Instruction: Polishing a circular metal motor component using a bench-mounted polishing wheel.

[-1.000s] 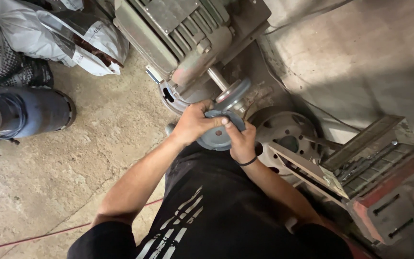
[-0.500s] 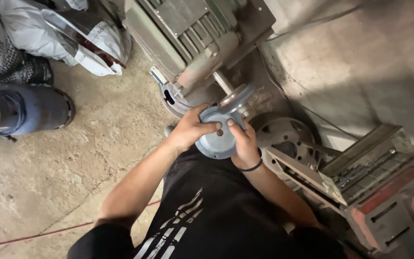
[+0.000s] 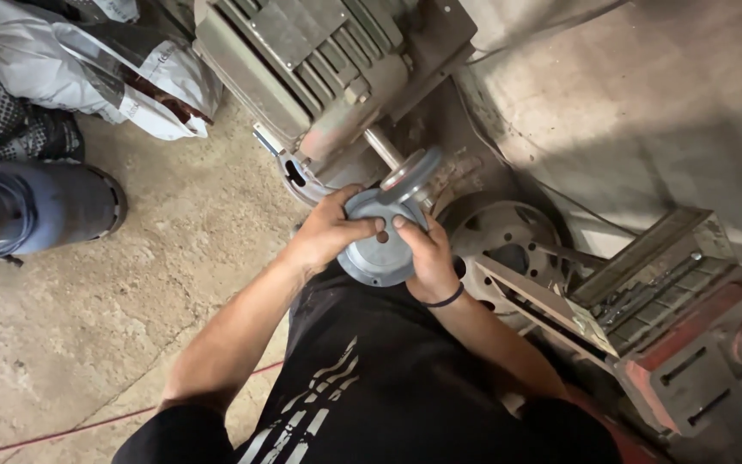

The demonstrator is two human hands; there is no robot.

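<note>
While both hands close around it at chest level, the grey metal disc (image 3: 377, 249) sits directly in front of the person's black shirt (image 3: 371, 387), just below the shaft (image 3: 386, 149) of the motor (image 3: 319, 60). The left hand (image 3: 330, 228) wraps the disc's upper left rim, fingers curled shut over its face; the right hand (image 3: 427, 249) grips the right rim, thumb across the front, fingers bent tight behind, a dark band at the wrist. Judged from its thick cast look, the disc is heavy, rigid and unlikely to flex; its smooth dull surface may be greasy and prone to slip, so a two-handed hold on opposite edges of the rim appears the sound place to take it. It is round, blue-grey, with a raised centre boss and a stepped face; whether it has a centre bore cannot be told, the fingers covering it. Just beyond it a smaller round flange (image 3: 410, 174) stands tilted on the shaft end, touching or nearly touching the disc. To the right lies a spoked wheel (image 3: 495, 236) on the floor, and a rusty red machine frame (image 3: 689, 344) beside it. Farther left stand a blue cylinder (image 3: 36, 210) and white sacks (image 3: 70, 69) on the concrete floor (image 3: 130, 301).
</note>
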